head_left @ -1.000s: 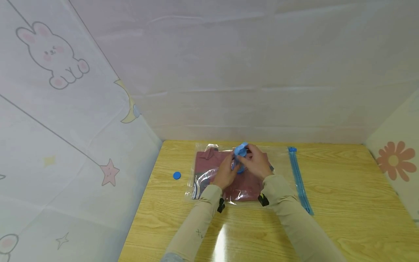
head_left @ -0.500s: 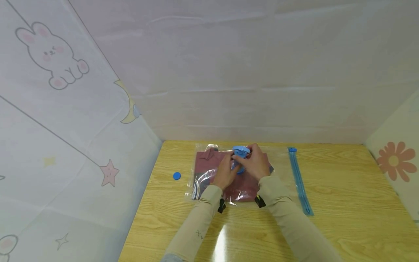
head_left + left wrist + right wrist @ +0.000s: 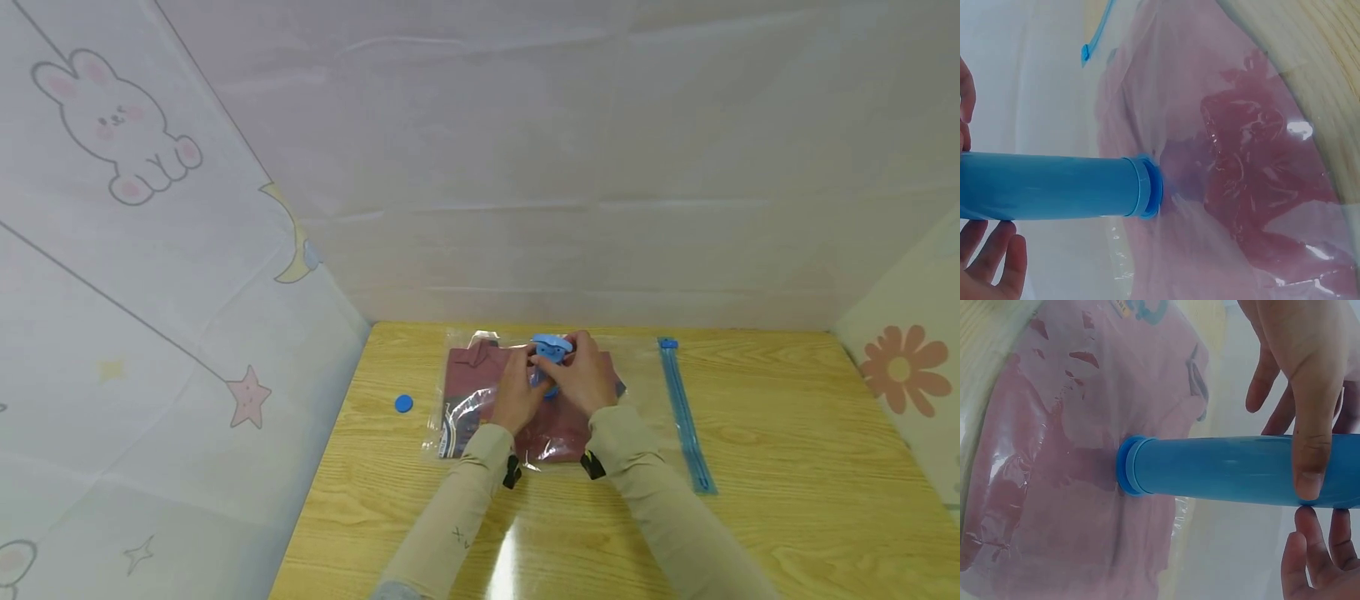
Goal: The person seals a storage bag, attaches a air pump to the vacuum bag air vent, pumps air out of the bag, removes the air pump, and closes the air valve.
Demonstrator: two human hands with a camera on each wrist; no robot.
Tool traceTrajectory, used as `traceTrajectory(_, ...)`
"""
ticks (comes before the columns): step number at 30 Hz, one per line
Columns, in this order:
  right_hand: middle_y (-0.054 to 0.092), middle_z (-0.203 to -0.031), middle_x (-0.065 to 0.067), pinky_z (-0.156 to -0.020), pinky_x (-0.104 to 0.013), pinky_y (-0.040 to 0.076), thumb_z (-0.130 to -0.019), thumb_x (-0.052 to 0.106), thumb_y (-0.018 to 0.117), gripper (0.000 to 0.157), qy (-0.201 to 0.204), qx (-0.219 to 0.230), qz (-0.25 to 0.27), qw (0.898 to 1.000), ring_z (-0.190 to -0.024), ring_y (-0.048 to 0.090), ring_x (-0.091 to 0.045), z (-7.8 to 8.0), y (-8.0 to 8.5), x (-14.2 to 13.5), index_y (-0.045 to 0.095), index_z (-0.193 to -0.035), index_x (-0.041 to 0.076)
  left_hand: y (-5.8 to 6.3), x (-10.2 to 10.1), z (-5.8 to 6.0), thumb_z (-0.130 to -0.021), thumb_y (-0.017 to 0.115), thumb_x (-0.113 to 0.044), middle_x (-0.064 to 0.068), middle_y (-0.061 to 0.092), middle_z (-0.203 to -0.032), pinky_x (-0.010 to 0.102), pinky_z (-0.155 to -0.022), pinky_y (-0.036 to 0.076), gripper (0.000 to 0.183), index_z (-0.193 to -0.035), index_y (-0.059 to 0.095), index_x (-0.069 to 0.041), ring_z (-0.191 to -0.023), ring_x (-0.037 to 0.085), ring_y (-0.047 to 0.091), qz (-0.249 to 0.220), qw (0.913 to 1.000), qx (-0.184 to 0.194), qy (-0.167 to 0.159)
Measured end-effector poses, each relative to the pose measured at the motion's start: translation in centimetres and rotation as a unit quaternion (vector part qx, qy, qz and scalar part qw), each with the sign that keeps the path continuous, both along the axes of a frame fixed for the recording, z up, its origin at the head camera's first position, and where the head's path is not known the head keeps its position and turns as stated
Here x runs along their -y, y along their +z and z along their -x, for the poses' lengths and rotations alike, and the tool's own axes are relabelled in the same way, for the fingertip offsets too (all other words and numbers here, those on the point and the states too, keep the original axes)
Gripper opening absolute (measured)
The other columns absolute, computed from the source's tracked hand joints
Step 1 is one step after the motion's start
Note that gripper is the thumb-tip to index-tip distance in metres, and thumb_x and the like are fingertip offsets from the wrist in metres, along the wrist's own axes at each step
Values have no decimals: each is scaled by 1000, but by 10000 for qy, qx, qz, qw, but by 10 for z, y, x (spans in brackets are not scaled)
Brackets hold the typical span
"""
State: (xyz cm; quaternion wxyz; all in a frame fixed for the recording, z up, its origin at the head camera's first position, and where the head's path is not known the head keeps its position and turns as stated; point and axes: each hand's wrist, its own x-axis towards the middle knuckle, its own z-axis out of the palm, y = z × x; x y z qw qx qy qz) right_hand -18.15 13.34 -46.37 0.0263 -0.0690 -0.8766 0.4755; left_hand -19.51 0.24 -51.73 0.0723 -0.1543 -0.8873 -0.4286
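Note:
A blue hand pump [image 3: 551,352] with a face-like pattern on its top stands on the valve of a clear vacuum storage bag [image 3: 645,375]. Inside the bag lies a folded maroon garment [image 3: 480,379]. My left hand [image 3: 516,396] grips the pump's body from the left. My right hand [image 3: 588,375] holds the pump near its top from the right, thumb across the front. The pump's blue tube [image 3: 1054,186] meets a blue valve ring [image 3: 1152,187] in the left wrist view. A thumb [image 3: 1312,450] crosses the tube in the right wrist view. The hands hide part of the pump.
A small round blue cap [image 3: 403,403] lies on the wooden table [image 3: 780,417] left of the bag. The bag's blue zip strip [image 3: 686,412] runs along its right end. A pale wall [image 3: 600,250] rises behind the table, with a patterned wall [image 3: 225,467] at the left.
The pump's top has turned from slanted to level. My right hand has turned with it, its wrist shifting slightly left. My left hand stays round the pump.

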Motion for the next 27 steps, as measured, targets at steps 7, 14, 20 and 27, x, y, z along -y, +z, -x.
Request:
traceTrajectory(7, 53, -113, -15, -79, -40, 51, -85, 45, 71, 66, 139, -114, 201, 9996, -97, 56, -29, -1, 0, 0, 42, -127, 3, 1, -1, 0, -90, 68, -26, 9, 61, -122, 36, -89, 53, 53, -136, 46, -9, -109, 22, 62, -40, 9999, -116, 90)
traceTrajectory(14, 53, -122, -18, -88, -46, 52, -87, 38, 71, 66, 240, -322, 182, 9990, -109, 56, -35, -2, -1, -3, 43, -133, 1, 1, 3, 1, -95, 62, -31, 9, 62, -126, 36, -96, 51, 50, -137, 45, -11, -114, 22, 61, -65, 9999, -82, -39)
traceTrajectory(20, 52, -134, -20, -93, -50, 51, -87, 25, 72, 65, 551, -680, 171, 9960, -117, 56, -37, 0, -2, -7, 42, -140, 1, -3, 7, 4, -98, 57, -25, 11, 59, -131, 38, -102, 48, 51, -142, 40, -8, -120, 25, 58, 75, 9990, -193, -396)
traceTrajectory(27, 46, -143, -20, -95, -54, 49, -93, 15, 63, 59, 1052, -670, 351, 9916, -122, 53, -41, -3, 1, -11, 38, -146, 10, -2, 7, 5, -99, 54, -20, 14, 55, -135, 40, -105, 46, 53, -146, 34, -5, -125, 27, 54, 168, 9977, 11, -652)
